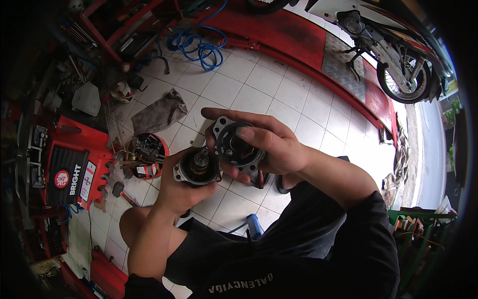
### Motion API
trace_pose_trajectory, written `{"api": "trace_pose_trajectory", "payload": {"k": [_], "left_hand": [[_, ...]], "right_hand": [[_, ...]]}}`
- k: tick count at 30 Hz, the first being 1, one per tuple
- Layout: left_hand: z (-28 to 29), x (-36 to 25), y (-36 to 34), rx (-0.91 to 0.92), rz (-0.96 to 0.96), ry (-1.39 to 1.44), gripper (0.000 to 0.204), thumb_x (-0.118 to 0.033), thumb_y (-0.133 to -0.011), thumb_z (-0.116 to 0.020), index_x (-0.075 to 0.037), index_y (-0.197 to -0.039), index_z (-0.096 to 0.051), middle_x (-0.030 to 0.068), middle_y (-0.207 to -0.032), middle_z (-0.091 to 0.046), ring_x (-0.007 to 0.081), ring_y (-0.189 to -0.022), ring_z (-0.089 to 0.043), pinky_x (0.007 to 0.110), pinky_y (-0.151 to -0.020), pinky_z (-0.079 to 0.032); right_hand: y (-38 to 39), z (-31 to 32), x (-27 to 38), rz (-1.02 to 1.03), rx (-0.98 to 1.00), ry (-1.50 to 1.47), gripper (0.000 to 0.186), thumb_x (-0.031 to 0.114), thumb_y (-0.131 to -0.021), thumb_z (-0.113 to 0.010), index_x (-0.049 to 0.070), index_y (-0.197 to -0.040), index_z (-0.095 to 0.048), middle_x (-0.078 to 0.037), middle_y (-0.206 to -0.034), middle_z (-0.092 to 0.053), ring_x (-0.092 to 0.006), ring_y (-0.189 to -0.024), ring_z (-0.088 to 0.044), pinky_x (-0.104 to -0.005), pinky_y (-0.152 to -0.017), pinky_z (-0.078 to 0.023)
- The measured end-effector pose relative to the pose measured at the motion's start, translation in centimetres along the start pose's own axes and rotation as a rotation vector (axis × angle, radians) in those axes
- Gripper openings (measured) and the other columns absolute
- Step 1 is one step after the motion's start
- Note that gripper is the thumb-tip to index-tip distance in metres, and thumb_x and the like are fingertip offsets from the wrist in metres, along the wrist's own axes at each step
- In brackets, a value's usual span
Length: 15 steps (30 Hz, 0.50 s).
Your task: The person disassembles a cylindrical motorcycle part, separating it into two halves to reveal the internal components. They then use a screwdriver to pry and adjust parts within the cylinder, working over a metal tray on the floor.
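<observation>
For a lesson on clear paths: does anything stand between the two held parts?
No separate object shows between the round housing in the left hand and the flanged part in the right hand; only a fingertip shows at the latter's left edge. Whether they touch is unclear.

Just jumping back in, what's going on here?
The person's left hand holds an open, round dark housing with a shaft-like core inside. The right hand grips a round flanged part, its thumb over the opening. The two parts are side by side, not joined; whether they touch is unclear.
</observation>
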<state>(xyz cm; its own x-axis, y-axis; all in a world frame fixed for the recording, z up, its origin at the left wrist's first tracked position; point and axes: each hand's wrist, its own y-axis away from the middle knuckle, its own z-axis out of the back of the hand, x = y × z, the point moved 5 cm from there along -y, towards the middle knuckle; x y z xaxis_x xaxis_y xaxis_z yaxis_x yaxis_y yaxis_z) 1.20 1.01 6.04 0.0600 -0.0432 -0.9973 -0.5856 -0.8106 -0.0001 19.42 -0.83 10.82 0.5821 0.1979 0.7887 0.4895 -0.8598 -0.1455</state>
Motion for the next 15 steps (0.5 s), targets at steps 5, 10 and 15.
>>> {"api": "trace_pose_trajectory", "payload": {"k": [5,10,15], "left_hand": [[0.01,-0.15,-0.05,0.02,-0.013,-0.041,0.03,0.001,-0.071,-0.08,-0.001,-0.098,-0.067,0.0041,-0.087,-0.074,0.0111,-0.083,-0.071,0.026,-0.077,-0.054],[-0.11,0.02,-0.1,0.015,0.037,0.026,0.03,0.001,-0.071,-0.08,-0.001,-0.098,-0.067,0.0042,-0.087,-0.074,0.0111,-0.083,-0.071,0.027,-0.077,-0.055],[-0.07,0.37,0.01,-0.003,0.057,0.087,0.031,0.0,-0.07,-0.08,0.0,-0.097,-0.066,0.0046,-0.088,-0.074,0.0111,-0.082,-0.07,0.027,-0.077,-0.055]], "right_hand": [[0.21,0.04,0.45,0.005,0.039,0.138,0.067,0.022,-0.105,-0.046,-0.01,-0.157,-0.019,-0.021,-0.119,-0.061,-0.0217,-0.082,-0.065,-0.0334,-0.066,-0.056],[0.12,-0.39,0.65,0.007,-0.029,0.014,0.069,0.023,-0.103,-0.047,-0.01,-0.157,-0.02,-0.023,-0.122,-0.057,-0.0249,-0.08,-0.064,-0.0336,-0.06,-0.055],[0.11,-0.6,0.65,-0.025,-0.018,0.0,0.076,0.029,-0.102,-0.049,-0.011,-0.157,-0.016,-0.026,-0.119,-0.058,-0.027,-0.072,-0.065,-0.0357,-0.057,-0.057]]}}
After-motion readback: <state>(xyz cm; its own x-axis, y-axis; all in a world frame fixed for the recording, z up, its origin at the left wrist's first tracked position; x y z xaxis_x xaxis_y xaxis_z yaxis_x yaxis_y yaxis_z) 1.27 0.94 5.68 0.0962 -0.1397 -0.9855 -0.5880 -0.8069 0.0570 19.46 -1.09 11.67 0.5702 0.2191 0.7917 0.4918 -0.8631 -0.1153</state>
